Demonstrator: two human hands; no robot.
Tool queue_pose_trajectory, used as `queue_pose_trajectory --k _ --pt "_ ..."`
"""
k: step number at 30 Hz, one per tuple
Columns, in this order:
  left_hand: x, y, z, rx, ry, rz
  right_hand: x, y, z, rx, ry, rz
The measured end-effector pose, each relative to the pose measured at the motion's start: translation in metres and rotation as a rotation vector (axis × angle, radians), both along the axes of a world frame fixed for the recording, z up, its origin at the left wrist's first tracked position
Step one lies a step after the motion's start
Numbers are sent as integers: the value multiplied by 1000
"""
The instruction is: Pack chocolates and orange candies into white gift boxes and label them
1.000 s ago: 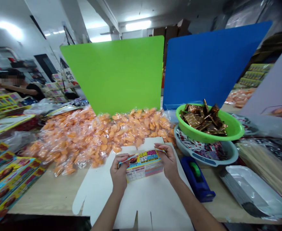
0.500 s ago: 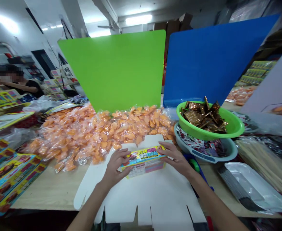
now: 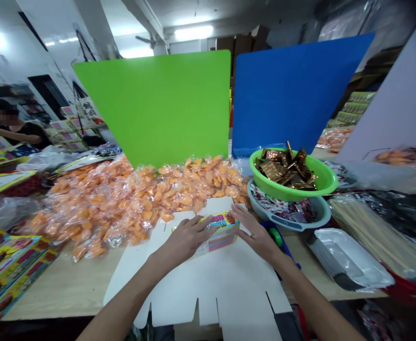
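A small printed carton [image 3: 222, 232], yellow, blue and pink, stands on flat white card sheets [image 3: 229, 279] in front of me. My left hand [image 3: 190, 234] lies across its left part, fingers stretched over the top; the thumb is hidden. At the right end, my right hand [image 3: 248, 227] grips the carton with fingers on the top edge and thumb at the front. The carton's left end is mostly covered by my left hand. Behind it lies a wide heap of clear packets with orange pieces [image 3: 151, 194].
A green bowl [image 3: 327, 182] of brown foil packets rests on a grey-blue basin [image 3: 325, 215]. To the right are stacked white trays [image 3: 353, 260] and bagged sticks [image 3: 367, 232]. Printed boxes [image 3: 12, 270] stand left. Green [image 3: 158, 104] and blue panels [image 3: 293, 94] rise behind. A person [image 3: 16, 128] sits far left.
My left hand has moved right, from the carton's left end onto its top. My right hand stays at the right end. The view has turned slightly to the right.
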State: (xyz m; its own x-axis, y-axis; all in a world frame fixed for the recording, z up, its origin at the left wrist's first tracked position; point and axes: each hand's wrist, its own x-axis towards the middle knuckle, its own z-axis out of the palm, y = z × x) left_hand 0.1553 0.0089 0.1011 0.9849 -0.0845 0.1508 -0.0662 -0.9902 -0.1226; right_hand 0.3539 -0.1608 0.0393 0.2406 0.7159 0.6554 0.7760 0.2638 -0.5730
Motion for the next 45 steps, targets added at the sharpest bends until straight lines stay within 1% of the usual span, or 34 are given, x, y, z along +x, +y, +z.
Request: queue_pose_trajectory --k 1,3,4,5,6,8,9,11,13,15,19,21,25,27,29,34,38,42,44,45 --pt "1 -1 0 -10 -13 8 1 -12 1 17 21 -117" --pt "5 -5 0 -37 -31 30 5 -41 -3 36 105 -414" --pt "8 -7 -2 -54 -35 46 8 -58 -8 14 151 -557" --pt "11 -9 -4 -71 -37 64 11 -75 -15 -38 191 -671" --pt "14 -11 -6 -88 -35 80 13 -91 -23 -115 222 -747" --pt "19 -13 -11 -115 -40 106 15 -116 -41 -291 271 -800" --pt "21 -13 -13 -124 -49 116 15 -124 -49 -360 296 -803" --pt "22 -13 -15 -136 -74 123 13 -131 -60 -452 355 -807" --pt "22 -12 -14 -152 -104 119 11 -129 -64 -502 407 -809" --pt "21 -11 -14 -170 -134 109 9 -124 -63 -498 459 -784" --pt "21 -12 -17 -184 -168 112 3 -115 -58 -339 634 -770" --pt "22 -12 -19 -187 -174 120 -3 -114 -56 -231 786 -772" --pt "22 -13 -20 -218 -195 129 -18 -116 -53 0 1181 -697" --pt "22 -13 -19 -221 -195 130 -25 -120 -55 72 1264 -655" --pt "22 -13 -17 -219 -185 119 -32 -123 -61 110 1278 -641" --pt "22 -11 -14 -235 -156 112 -45 -127 -80 86 1356 -662" --pt "25 -13 -12 -261 -147 123 -45 -128 -84 72 1337 -647" --pt "31 -21 -9 -245 -162 198 -44 -137 -89 -26 1232 -652" --pt "33 -25 -9 -238 -157 234 -47 -141 -89 -62 1243 -636" --pt "33 -26 -10 -239 -158 248 -49 -141 -86 -67 1257 -621"
